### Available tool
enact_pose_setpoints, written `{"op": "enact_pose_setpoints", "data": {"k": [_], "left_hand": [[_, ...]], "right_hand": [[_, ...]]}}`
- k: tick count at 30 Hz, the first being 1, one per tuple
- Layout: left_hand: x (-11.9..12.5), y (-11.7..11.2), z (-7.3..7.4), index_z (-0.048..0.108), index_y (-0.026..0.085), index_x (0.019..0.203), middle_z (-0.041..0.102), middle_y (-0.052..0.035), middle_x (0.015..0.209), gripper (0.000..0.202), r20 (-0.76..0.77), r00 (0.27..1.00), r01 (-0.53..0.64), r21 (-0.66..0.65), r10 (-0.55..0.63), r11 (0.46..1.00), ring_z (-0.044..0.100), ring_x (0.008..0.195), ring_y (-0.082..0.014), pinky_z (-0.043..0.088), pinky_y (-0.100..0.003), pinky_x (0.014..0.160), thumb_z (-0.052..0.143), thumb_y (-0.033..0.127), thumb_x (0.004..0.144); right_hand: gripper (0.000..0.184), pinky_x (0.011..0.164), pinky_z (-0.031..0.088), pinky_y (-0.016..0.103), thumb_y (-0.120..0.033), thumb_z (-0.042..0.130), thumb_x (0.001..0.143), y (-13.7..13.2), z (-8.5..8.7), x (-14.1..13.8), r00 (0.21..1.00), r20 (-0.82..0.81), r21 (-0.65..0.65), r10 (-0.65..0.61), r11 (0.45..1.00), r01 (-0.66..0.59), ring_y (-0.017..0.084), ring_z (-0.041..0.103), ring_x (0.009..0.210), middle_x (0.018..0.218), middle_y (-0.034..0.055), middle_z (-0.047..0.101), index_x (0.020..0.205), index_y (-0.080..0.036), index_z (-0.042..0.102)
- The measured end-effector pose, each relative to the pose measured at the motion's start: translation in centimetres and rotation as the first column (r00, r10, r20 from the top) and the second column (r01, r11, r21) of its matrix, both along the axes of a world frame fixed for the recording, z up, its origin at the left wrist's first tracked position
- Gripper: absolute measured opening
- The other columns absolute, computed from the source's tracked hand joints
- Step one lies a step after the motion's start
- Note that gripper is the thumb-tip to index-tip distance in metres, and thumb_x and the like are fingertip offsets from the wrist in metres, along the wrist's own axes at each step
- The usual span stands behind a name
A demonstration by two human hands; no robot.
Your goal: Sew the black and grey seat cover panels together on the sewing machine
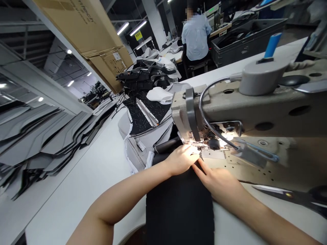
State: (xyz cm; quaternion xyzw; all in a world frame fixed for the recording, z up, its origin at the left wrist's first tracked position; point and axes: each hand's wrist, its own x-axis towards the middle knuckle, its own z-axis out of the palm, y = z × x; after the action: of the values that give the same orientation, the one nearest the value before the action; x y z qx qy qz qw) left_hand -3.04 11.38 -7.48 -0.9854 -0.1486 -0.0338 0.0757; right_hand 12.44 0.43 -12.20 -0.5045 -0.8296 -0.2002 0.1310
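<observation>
A long black fabric panel (180, 207) runs from the front edge of the table up to the lit needle area of a sewing machine (255, 109). On its upper end sits my left hand (182, 159), fingers drawn together on the fabric right beside the presser foot (200, 148). Glare partly washes out those fingertips. My right hand (217, 180) rests at the panel's right edge, index and middle fingers stretched out and their tips close to the left hand. Its other fingers are hidden underneath. A rolled black part (167, 145) of fabric lies left of the needle.
Scissors (283, 194) lie on the right. Behind the machine head are sewn grey and black pieces (145, 117) and a fabric pile (150, 73). Stacked grey panels (51, 136) stand left, near a cardboard box (84, 27). A seated person (196, 37) and a grey crate (245, 42) are farther back.
</observation>
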Motion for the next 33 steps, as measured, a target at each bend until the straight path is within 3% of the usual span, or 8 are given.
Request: {"op": "enact_pose_setpoints", "data": {"k": [4, 9, 15, 20, 24, 26, 29, 33], "left_hand": [[-5.4, 1.3, 4.2, 0.053, 0.019, 0.121, 0.053, -0.011, 0.122, 0.034, 0.114, 0.934, -0.334, -0.047, 0.337, 0.941, 0.049, 0.114, -0.022, 0.042, -0.038, 0.099, 0.041, 0.019, 0.089], [-10.3, 3.8, 2.4, 0.027, 0.01, 0.141, 0.036, -0.0251, 0.139, 0.091, -0.245, 0.628, -0.777, -0.264, 0.739, 0.572, 0.041, 0.126, -0.0336, 0.042, -0.044, 0.098, 0.069, 0.035, 0.065], [-9.6, 7.9, 0.8, 0.049, 0.013, 0.126, 0.055, -0.0164, 0.124, 0.06, -0.183, 0.592, -0.805, -0.167, 0.785, 0.569, 0.054, 0.113, -0.0255, 0.047, -0.032, 0.089, 0.059, 0.012, 0.067], [-11.7, 7.3, 10.2, 0.062, 0.013, 0.077, 0.064, -0.0068, 0.078, 0.024, -0.037, 0.554, -0.832, -0.041, 0.832, 0.553, 0.06, 0.075, -0.0164, 0.044, -0.023, 0.069, 0.042, 0.003, 0.07], [-18.1, 0.8, 20.4, 0.057, 0.011, 0.073, 0.052, 0.0023, 0.069, 0.027, 0.205, 0.585, -0.81, 0.096, 0.785, 0.579, 0.046, 0.067, -0.0079, 0.036, -0.02, 0.068, 0.031, 0.003, 0.071], [-21.3, -2.4, 22.8, 0.055, 0.013, 0.07, 0.048, 0.0055, 0.062, 0.024, 0.269, 0.551, -0.832, 0.107, 0.79, 0.544, 0.042, 0.061, -0.0064, 0.034, -0.018, 0.064, 0.032, 0.009, 0.074], [-22.9, -5.1, 20.5, 0.06, 0.016, 0.078, 0.058, 0.0044, 0.069, 0.02, 0.151, 0.481, -0.867, -0.065, 0.863, 0.495, 0.051, 0.063, -0.0094, 0.04, -0.018, 0.062, 0.041, 0.013, 0.074], [-17.5, -3.2, 11.4, 0.046, 0.017, 0.126, 0.054, -0.0091, 0.126, 0.049, -0.052, 0.645, -0.76, -0.152, 0.762, 0.632, 0.05, 0.115, -0.0229, 0.042, -0.034, 0.097, 0.053, 0.031, 0.08]], "right_hand": [[0.045, 0.054, 0.05, 0.028, -0.002, 0.041, 0.067, 0.3, 1.1, 1.7, 0.947, -0.247, 0.013, 0.206, 0.978, -0.209, 0.016, 0.06, 0.063, 0.091, 0.0065, 0.067, 0.101, -0.016, 0.067], [0.05, 0.094, 0.045, 0.041, -0.007, 0.038, 0.084, 2.6, 2.2, -3.5, 0.89, -0.367, 0.03, 0.272, 0.959, -0.281, 0.029, 0.043, 0.121, 0.135, 0.0191, 0.042, 0.132, -0.011, 0.046], [0.057, 0.098, 0.038, 0.051, -0.019, 0.047, 0.088, 5.5, -0.2, -9.3, 0.917, -0.395, -0.013, 0.06, 0.997, -0.071, 0.038, 0.022, 0.134, 0.151, 0.0204, 0.009, 0.142, -0.02, 0.033], [0.061, 0.088, 0.046, 0.039, -0.031, 0.048, 0.089, 6.4, -0.2, -9.5, 0.94, -0.315, -0.139, -0.131, 0.986, 0.091, 0.032, 0.04, 0.124, 0.148, 0.0181, 0.023, 0.145, -0.021, 0.026], [0.064, 0.081, 0.048, 0.039, -0.038, 0.047, 0.089, 7.4, 0.0, -10.0, 0.92, -0.312, -0.182, -0.238, 0.965, 0.188, 0.031, 0.055, 0.106, 0.142, 0.0233, 0.032, 0.145, -0.016, 0.027], [0.061, 0.084, 0.046, 0.042, -0.036, 0.047, 0.09, 7.3, 0.0, -10.4, 0.914, -0.321, -0.163, -0.249, 0.965, 0.206, 0.033, 0.052, 0.111, 0.14, 0.0251, 0.033, 0.144, -0.017, 0.028], [0.057, 0.093, 0.039, 0.044, -0.026, 0.046, 0.09, 6.1, 0.1, -10.9, 0.927, -0.325, -0.097, -0.185, 0.982, 0.161, 0.033, 0.042, 0.123, 0.14, 0.0244, 0.033, 0.143, -0.018, 0.03], [0.057, 0.099, 0.036, 0.042, -0.019, 0.046, 0.088, 5.0, -0.3, -11.0, 0.947, -0.313, 0.012, -0.076, 0.996, 0.084, 0.032, 0.034, 0.128, 0.143, 0.0225, 0.028, 0.143, -0.017, 0.03]]}}
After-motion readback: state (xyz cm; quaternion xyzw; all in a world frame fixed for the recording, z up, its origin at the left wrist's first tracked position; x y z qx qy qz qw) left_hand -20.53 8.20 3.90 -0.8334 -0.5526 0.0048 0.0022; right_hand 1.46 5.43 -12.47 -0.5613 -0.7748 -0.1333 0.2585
